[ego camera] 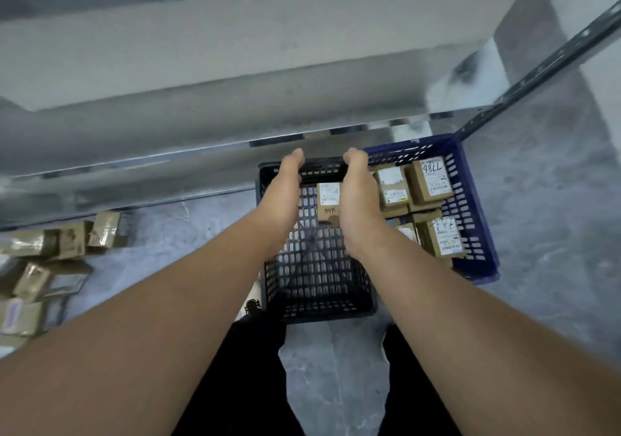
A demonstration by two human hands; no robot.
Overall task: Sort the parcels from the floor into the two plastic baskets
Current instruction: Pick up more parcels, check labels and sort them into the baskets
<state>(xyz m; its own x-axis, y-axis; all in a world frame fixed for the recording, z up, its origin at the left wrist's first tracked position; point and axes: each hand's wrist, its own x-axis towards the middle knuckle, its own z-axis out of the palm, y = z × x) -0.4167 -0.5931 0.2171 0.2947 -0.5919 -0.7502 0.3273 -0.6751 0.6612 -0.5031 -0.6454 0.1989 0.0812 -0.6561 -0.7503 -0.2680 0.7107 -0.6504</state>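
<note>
Now left hand (285, 188), right hand (358, 190) curl fingers round far rim; black basket (319, 313) points away.

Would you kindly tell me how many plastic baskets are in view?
2. The black basket sits in the middle, its far rim gripped by the left hand and right hand. The blue basket stands just right of it, holding parcels.

One black basket (319, 311), one blue basket (470, 207), one parcel (329, 200) in the black, at least four parcels (431, 180) in the blue, about six loose parcels (70, 239), blurred, on the floor (537, 233).
</note>
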